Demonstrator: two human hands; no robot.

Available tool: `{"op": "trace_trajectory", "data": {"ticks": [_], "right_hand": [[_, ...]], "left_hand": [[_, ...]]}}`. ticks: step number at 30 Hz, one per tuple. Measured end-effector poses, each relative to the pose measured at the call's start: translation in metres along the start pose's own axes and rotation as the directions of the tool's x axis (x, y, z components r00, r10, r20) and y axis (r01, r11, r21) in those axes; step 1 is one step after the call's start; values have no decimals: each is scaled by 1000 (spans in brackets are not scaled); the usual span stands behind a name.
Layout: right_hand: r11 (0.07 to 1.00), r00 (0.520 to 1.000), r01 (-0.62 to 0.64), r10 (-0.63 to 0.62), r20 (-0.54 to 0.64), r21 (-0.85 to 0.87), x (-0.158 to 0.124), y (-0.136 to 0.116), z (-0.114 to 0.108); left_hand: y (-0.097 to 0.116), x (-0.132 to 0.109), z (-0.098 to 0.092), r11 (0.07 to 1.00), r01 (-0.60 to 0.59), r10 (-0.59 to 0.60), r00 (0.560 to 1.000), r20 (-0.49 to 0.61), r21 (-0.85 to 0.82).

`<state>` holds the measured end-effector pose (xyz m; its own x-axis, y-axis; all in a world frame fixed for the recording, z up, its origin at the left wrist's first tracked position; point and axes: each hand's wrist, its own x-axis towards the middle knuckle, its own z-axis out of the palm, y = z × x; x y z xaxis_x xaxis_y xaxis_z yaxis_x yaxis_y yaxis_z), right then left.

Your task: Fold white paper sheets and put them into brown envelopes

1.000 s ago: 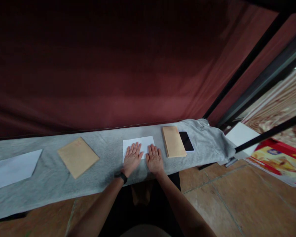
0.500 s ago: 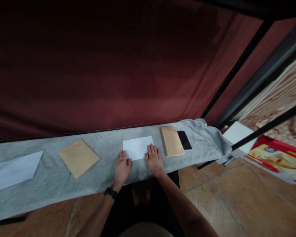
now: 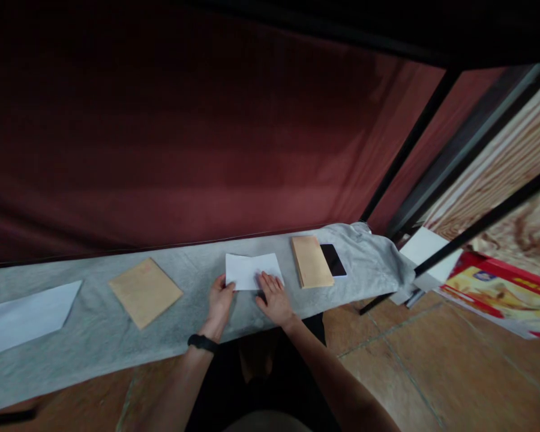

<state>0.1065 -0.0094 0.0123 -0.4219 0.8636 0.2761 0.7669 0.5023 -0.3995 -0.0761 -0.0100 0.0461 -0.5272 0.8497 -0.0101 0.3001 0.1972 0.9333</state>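
A folded sheet of white paper (image 3: 251, 270) lies before me on the grey cloth, bent upward at its left side. My left hand (image 3: 220, 296) pinches its lower left corner between thumb and fingers. My right hand (image 3: 273, 298) rests on the lower right part of the paper, fingers stretched out and thumb apart. Just right of the paper is a stack of brown envelopes (image 3: 312, 262), partly over a dark-screened tablet or phone (image 3: 333, 260). A single brown envelope (image 3: 146, 293) lies turned at an angle to the left.
More white paper (image 3: 27, 318) lies at the far left of the narrow, cloth-covered table (image 3: 99, 348). A dark red curtain (image 3: 198, 204) hangs behind it. Black frame bars, a white box (image 3: 425, 249) and a red-and-yellow carton (image 3: 504, 294) stand at the right.
My left hand has gone from lying flat to gripping the paper's left corner, and that side has lifted. My right hand has shifted slightly left over the paper. The view has turned slightly.
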Motion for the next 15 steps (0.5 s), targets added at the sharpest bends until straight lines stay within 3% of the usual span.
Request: {"op": "trace_trajectory", "data": {"ticks": [2,4,6,9,12,15], "right_hand": [[993,999,-15,21,-49,113,3,-12,-1],[947,983,-108,147,-109,304,14,-24,-4],[804,943,-168,299,-143,571,30,-34,-10],[556,868,-165,474,-147,815,53,-43,-18],[370,834,-146,545,-87,917,60,-47,-18],[157,809,-129,587,13,979,51,-43,-8]], "left_hand": [[18,-7,2,982,9,-1,999,41,-190],[36,-14,2,911,41,4,994,107,-411],[49,-19,0,827,80,4,989,149,-557],[51,-22,-3,807,171,-116,985,131,-566],[35,-25,0,810,342,-296,940,172,-477],[15,-24,6,821,325,-235,942,240,-470]]}}
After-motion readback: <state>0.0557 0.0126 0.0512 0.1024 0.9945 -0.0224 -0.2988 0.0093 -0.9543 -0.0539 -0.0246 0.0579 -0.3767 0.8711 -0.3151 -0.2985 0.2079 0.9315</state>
